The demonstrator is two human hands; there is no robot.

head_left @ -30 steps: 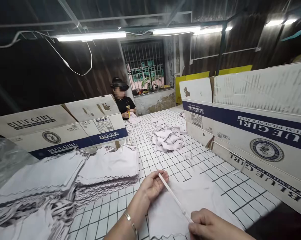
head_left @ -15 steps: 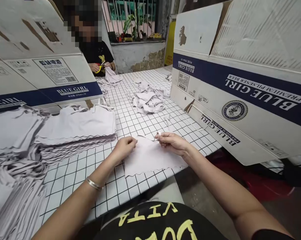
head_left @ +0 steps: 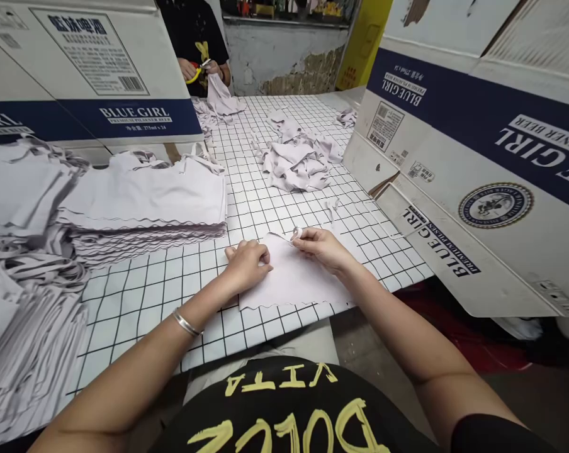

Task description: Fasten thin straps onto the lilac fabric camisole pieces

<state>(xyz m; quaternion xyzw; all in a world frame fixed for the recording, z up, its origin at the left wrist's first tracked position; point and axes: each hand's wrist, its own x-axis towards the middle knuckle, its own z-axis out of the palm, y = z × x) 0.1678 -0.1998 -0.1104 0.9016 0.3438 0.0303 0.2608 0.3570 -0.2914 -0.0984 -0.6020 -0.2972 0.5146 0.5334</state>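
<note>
A small white fabric piece [head_left: 296, 280] with a scalloped front edge lies on the checked table [head_left: 171, 283] near its front edge. My left hand [head_left: 247, 264] rests closed on the piece's left part, fingers curled onto the cloth. My right hand [head_left: 320, 245] pinches the piece's upper edge, where a narrow white strap [head_left: 294, 233] curls at my fingertips. A silver bangle [head_left: 186, 323] sits on my left wrist.
Stacks of white fabric pieces [head_left: 143, 201] lie at the left. A loose heap of pieces [head_left: 296, 160] sits mid-table. Blue Girl cardboard boxes stand at the left [head_left: 90, 82] and right [head_left: 478, 157]. Across the table a person's hands [head_left: 192, 66] hold yellow scissors and cloth.
The view tipped down toward my lap. My hands laid the strap and fabric piece flat and came closer together; my left hand now presses on the cloth.
</note>
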